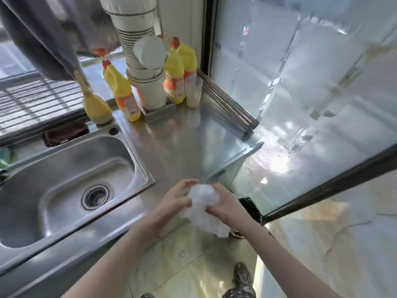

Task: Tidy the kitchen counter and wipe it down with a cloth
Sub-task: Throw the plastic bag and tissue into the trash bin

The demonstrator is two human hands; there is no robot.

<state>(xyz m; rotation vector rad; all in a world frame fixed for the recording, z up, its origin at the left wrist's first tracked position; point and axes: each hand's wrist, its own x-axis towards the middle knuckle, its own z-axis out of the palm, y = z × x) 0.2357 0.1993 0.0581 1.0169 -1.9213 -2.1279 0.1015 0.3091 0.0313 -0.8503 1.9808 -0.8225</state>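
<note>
A crumpled white cloth (203, 206) is held between both hands over the front edge of the steel counter (178, 145). My left hand (175, 200) grips its left side with curled fingers. My right hand (223, 203) curls around its right side from above. The lower part of the cloth hangs down below the hands.
A steel sink (64, 183) lies to the left. Yellow detergent bottles (122, 91), a white pipe (137, 50) and a pale cup (194, 93) stand at the counter's back. A rolled rack (227, 104) lies along the glass wall on the right. A dark brown cloth (64, 133) sits behind the sink.
</note>
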